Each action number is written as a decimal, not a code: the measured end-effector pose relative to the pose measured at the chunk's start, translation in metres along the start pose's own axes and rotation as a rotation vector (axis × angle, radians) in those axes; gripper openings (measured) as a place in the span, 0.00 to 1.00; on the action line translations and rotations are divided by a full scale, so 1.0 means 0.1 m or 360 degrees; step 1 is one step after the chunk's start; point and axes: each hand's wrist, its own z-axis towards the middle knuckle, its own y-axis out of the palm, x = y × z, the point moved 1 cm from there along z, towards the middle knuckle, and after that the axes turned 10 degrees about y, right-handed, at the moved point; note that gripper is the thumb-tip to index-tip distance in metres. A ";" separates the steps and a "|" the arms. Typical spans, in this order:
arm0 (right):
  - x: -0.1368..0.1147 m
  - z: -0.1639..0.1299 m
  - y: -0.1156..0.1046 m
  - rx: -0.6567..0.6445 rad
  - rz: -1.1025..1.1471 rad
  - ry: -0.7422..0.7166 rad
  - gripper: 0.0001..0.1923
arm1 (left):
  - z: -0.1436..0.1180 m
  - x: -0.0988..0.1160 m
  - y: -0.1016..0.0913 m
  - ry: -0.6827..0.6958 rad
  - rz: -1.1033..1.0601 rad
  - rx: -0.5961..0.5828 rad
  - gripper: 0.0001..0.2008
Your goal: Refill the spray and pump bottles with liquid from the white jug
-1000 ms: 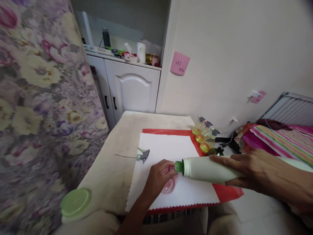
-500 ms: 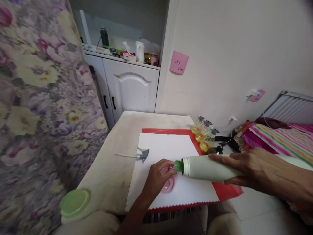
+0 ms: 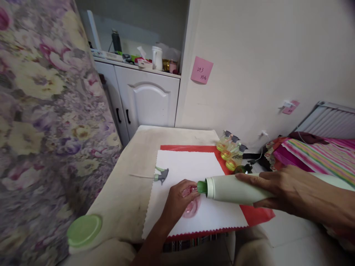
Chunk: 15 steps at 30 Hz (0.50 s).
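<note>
Here the right hand (image 3: 288, 190) grips a pale-green bottle (image 3: 233, 189), left hand (image 3: 177, 201) pinching a pink bottle (image 3: 192, 207).

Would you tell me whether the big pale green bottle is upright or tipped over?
Tipped. The right hand holds the pale green bottle almost level, its green spout at the small pink bottle in the left hand.

Bare white cloth (image 3: 188, 164) lies open on the far side, hemmed by the grey-green spray nozzle (image 3: 161, 175) left and three yellow spray bottles (image 3: 232, 150) right.
</note>
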 end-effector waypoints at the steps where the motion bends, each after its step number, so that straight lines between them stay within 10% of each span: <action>1: 0.00 0.00 0.00 0.0003 0.0008 -0.0011 0.29 | 0.00 0.00 0.00 0.0001 0.0000 -0.0001 0.06; 15: 0.01 0.01 0.02 -0.0017 -0.0055 -0.0012 0.29 | 0.00 0.00 -0.01 0.0008 0.0016 0.0004 0.06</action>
